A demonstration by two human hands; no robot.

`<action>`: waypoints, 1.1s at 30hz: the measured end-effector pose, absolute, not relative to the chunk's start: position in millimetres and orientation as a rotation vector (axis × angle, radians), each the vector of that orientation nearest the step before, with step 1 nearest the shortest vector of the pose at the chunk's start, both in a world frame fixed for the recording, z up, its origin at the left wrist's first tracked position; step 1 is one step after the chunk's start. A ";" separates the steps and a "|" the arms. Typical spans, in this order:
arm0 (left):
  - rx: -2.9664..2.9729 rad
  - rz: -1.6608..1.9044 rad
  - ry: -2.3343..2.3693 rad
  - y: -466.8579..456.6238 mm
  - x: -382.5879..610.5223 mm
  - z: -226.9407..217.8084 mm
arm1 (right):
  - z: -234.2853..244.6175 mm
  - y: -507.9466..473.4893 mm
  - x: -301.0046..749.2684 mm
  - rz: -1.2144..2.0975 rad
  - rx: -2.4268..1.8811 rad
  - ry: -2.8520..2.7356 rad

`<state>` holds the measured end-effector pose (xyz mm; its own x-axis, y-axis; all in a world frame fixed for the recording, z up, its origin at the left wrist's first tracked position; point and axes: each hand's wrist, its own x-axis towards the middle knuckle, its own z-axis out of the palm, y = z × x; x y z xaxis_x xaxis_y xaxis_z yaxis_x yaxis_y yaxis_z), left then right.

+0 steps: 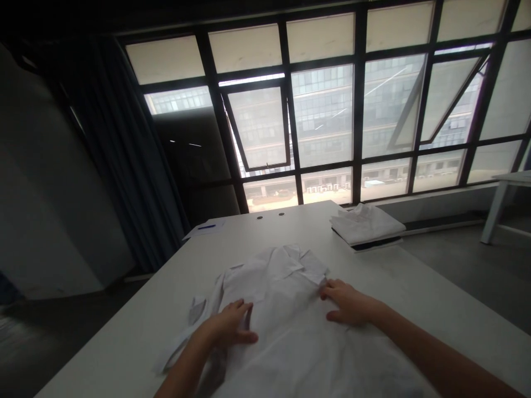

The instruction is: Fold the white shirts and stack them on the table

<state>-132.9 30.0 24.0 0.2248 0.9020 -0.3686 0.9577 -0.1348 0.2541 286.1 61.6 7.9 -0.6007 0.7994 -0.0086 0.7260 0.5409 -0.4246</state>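
The shirt [286, 320] lies spread, collar away, on the bench [166, 309], not yet folded, one sleeve bunched at left; a folded stack [369, 224] sits beyond. Left hand [234, 326] and right hand [346, 303] touch it well apart, thumbs parted from fingers. Its hem is cut off; the right sleeve is unclear.

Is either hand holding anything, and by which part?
Left hand and right hand are at opposite sides of the white shirt; whether either grips it cannot be told.
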 end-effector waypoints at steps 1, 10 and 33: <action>2.059 -0.194 1.712 30.2 -132.2 21.8 | 7.1 62.4 287.6 0.560 -1.305 -2.600; 2.347 0.016 2.110 38.9 -120.1 -1.1 | -6.1 79.8 298.9 0.429 -1.557 -2.558; 2.216 -0.016 2.074 45.0 -115.0 -16.5 | 18.8 37.2 267.1 0.650 -1.406 -2.673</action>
<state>-115.0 45.0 -16.5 0.0685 0.9944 -0.0803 0.9955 -0.0630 0.0701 267.1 37.2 18.8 -0.5846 0.7980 -0.1463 0.7761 0.4975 -0.3875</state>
